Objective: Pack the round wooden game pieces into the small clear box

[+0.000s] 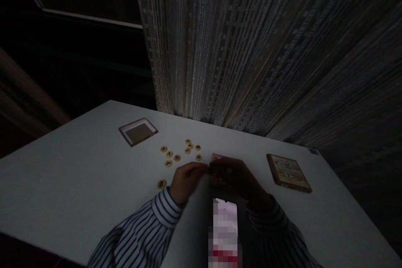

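My left hand (186, 181) and my right hand (236, 176) meet over the white table, fingertips together. The fingers of both are closed in a pinch; whatever they hold is too dark and small to make out. Partly hidden under my right hand lies a pale item with red marks (216, 157). To the left and beyond my left hand, several round wooden Chinese chess pieces (177, 158) are scattered, some of them touching. One larger-looking piece (161, 184) sits close to my left cuff.
A lit phone (228, 217), partly pixelated, is between my forearms. An open shallow box part (126, 135) rests at the far left of the table (94, 176). On the right lies a flat box with a printed cover (290, 171). Behind the table hangs a string curtain (201, 50).
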{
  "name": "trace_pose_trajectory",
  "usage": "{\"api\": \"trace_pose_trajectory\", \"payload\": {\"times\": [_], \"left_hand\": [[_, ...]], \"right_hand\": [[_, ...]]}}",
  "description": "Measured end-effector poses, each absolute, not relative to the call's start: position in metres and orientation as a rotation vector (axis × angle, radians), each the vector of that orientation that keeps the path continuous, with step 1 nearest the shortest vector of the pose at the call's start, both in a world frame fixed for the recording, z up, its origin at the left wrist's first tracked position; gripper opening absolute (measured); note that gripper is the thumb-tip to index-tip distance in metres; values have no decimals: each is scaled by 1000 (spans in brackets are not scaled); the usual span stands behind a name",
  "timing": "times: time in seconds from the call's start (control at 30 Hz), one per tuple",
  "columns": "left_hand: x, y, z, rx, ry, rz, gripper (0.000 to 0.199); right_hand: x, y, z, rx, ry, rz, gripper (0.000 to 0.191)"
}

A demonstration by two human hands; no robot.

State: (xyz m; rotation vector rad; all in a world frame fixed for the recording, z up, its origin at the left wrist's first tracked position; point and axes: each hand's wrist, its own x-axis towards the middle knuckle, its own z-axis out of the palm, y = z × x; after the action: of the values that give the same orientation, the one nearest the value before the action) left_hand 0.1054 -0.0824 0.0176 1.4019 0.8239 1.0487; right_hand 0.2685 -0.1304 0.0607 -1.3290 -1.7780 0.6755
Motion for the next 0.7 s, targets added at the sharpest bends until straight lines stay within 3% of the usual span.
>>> {"api": "trace_pose_trajectory", "payload": {"times": [0.37,0.7], "left_hand": [[109,-82,12,904,757,943,33],[108,-85,16,750,633,892,32]], "right_hand": [[264,-126,51,-1297,-1824,549,16],[266,-126,49,-1292,-1804,500,15]]}}
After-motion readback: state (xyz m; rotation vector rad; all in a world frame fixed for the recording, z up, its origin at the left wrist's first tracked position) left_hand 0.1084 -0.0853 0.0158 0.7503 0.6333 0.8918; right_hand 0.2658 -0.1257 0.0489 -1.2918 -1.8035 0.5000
